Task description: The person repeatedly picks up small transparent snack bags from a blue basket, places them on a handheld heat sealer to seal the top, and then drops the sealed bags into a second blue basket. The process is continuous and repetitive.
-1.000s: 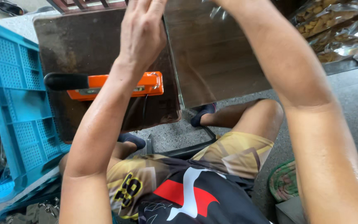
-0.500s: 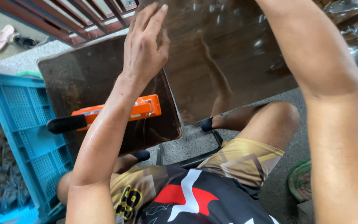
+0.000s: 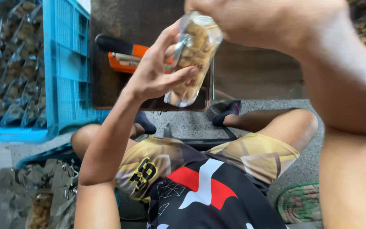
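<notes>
Bag: we hold the clear snack bag (image 3: pixel 190 59) upright, long axis vertical, mouth upward.
Left hand (image 3: pixel 157 70): fingers clamped on its side.
Right hand (image 3: pixel 250 19): fingers pinching its top.

Blue crate (image 3: pixel 70 63) walls off table's (image 3: pixel 255 72) left side

Clear snack bag (image 3: pixel 191 59), upright, aloft
</notes>
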